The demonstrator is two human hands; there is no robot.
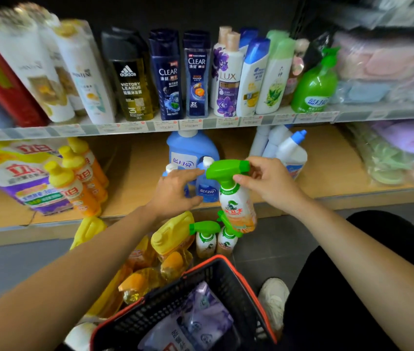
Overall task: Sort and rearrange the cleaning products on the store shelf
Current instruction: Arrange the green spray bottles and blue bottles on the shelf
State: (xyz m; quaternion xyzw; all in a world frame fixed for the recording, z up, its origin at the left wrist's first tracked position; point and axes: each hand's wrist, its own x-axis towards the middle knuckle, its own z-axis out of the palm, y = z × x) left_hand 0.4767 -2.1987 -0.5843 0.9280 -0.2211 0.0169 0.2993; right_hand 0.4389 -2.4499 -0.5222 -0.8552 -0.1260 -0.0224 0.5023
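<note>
Basket (226,264) holds pouches (195,323) not yet shelved; sprays (205,240), jugs (173,234) wait on floor. Right hand (271,183) pinches spray bottle (236,198) above shelf (327,178) edge; left hand (173,191) grips blue bottle (170,168) on shelf. Sorting likely midway.

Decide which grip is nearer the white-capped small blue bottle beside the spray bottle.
Left. The left grip reaches the left side of the small blue bottle; the right grip sits to its right, holding the green head of the spray bottle.
</note>
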